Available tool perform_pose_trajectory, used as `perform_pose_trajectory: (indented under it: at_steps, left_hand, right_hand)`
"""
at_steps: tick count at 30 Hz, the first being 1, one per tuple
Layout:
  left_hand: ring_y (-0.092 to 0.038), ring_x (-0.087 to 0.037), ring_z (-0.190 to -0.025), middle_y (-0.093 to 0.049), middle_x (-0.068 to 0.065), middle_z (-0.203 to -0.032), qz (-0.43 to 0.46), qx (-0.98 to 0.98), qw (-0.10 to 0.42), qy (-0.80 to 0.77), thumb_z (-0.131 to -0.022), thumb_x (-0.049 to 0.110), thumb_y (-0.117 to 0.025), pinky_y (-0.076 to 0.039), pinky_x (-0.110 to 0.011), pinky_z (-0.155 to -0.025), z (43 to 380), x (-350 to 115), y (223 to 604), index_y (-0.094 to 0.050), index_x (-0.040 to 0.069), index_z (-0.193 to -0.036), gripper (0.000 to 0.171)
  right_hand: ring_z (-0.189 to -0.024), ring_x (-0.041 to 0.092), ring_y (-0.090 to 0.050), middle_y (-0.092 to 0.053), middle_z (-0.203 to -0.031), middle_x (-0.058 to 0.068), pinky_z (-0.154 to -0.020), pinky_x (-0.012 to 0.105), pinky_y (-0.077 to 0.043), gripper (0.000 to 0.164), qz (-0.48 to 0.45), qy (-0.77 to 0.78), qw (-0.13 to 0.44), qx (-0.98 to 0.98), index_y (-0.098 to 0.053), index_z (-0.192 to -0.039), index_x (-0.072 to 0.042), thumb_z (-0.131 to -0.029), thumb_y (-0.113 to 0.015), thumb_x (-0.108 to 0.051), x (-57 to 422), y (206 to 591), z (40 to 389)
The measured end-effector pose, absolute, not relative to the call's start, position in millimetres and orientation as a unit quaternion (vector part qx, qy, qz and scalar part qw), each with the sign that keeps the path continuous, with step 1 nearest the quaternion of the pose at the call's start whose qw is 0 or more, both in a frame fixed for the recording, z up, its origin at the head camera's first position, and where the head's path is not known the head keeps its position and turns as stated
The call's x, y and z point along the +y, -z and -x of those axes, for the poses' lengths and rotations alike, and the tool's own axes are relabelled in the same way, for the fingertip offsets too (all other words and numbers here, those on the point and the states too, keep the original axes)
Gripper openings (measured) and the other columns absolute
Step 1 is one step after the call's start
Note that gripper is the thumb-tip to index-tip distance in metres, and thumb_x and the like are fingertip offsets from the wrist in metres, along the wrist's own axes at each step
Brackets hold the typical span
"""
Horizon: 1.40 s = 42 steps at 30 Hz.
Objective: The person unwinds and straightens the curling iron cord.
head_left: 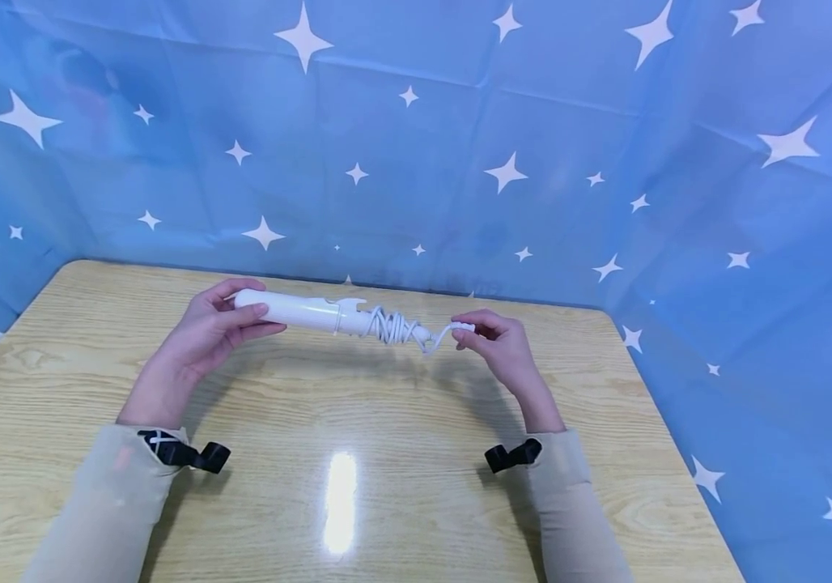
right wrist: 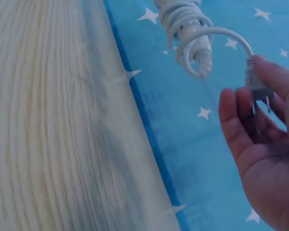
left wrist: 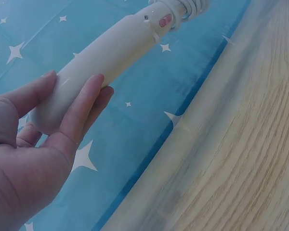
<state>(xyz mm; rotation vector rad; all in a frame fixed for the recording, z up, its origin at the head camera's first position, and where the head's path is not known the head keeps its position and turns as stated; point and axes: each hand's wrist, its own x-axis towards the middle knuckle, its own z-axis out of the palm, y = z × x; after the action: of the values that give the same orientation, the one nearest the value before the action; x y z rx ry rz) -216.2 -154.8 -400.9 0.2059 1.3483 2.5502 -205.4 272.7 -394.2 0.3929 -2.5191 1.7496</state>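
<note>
Nearest the viewer, two light beige fabric sleeves (head_left: 99,506) fitted with black wrist-mounted devices (head_left: 201,457) extend over a light wood-grain tabletop (head_left: 263,502). Beyond them, the left hand (head_left: 201,334) grasps the rounded end of a white cylindrical plastic appliance (head_left: 288,311) between thumb and fingers, while the right hand (head_left: 502,350) pinches a white two-pin plug (right wrist: 256,82) on the thin white cord (head_left: 390,326) coiled around the appliance's narrower opposite end. The appliance is suspended nearly horizontal between both hands, above the tabletop's far part, before a blue fabric backdrop (head_left: 416,202) printed with white four-pointed stars (head_left: 506,172).
</note>
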Motion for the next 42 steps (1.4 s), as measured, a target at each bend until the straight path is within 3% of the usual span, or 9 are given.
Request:
perform_pose_trajectory:
  at_steps: [7,14,21,28,35,42]
  left_hand:
    - [-0.065,-0.031,-0.107,-0.029,-0.020,-0.135,-0.074,0.441,0.120,-0.886,-0.096,-0.018,-0.056,-0.061,-0.045,-0.089,216.3,-158.2,398.5,-0.068,0.000,-0.109,0.025]
    - [-0.067,-0.032,-0.105,-0.027,-0.020,-0.135,-0.069,0.434,0.118,-0.890,-0.096,-0.018,-0.057,-0.061,-0.047,-0.089,217.6,-162.3,393.8,-0.069,-0.001,-0.109,0.025]
    - [-0.067,-0.033,-0.105,-0.027,-0.020,-0.134,-0.066,0.408,0.114,-0.903,-0.095,-0.021,-0.055,-0.061,-0.049,-0.088,217.7,-166.4,391.2,-0.071,-0.002,-0.108,0.027]
    - [-0.067,-0.033,-0.106,-0.026,-0.020,-0.135,-0.070,0.407,0.114,-0.904,-0.096,-0.021,-0.054,-0.061,-0.048,-0.089,215.6,-166.8,392.2,-0.070,-0.001,-0.107,0.028]
    - [-0.068,-0.034,-0.104,-0.027,-0.020,-0.135,-0.072,0.399,0.114,-0.907,-0.096,-0.021,-0.054,-0.061,-0.049,-0.089,214.3,-165.7,390.4,-0.071,-0.001,-0.106,0.029]
    - [-0.068,-0.033,-0.104,-0.027,-0.020,-0.135,-0.081,0.412,0.111,-0.901,-0.096,-0.020,-0.054,-0.061,-0.048,-0.088,211.3,-166.1,388.2,-0.071,0.000,-0.107,0.029]
  right_hand:
    - [-0.078,0.034,-0.064,-0.069,-0.086,0.005,-0.068,0.038,-0.059,0.035,-0.111,-0.554,0.017,-0.825,-0.070,-0.125,0.004,-0.097,-0.075,-0.017,286.1,391.4,205.0]
    - [-0.077,0.018,-0.065,-0.069,-0.093,0.002,-0.069,0.029,-0.060,0.033,-0.105,-0.564,0.023,-0.819,-0.070,-0.122,0.005,-0.096,-0.075,-0.014,302.3,389.4,204.5]
    - [-0.084,0.013,-0.068,-0.071,-0.101,-0.001,-0.074,0.028,-0.063,0.033,-0.105,-0.559,0.018,-0.823,-0.069,-0.123,0.006,-0.095,-0.076,-0.010,315.7,386.2,203.3]
    - [-0.096,0.012,-0.065,-0.071,-0.111,0.011,-0.083,0.023,-0.060,0.031,-0.120,-0.541,0.010,-0.832,-0.070,-0.121,0.005,-0.092,-0.078,-0.005,321.0,387.3,202.1]
    - [-0.090,0.015,-0.064,-0.068,-0.117,0.022,-0.074,0.021,-0.058,0.033,-0.121,-0.524,-0.033,-0.842,-0.071,-0.120,0.002,-0.090,-0.080,-0.005,318.1,389.3,201.7]
    - [-0.090,0.020,-0.063,-0.070,-0.112,0.018,-0.072,0.024,-0.057,0.035,-0.123,-0.487,-0.057,-0.863,-0.070,-0.121,0.004,-0.092,-0.079,-0.011,315.0,390.1,202.0]
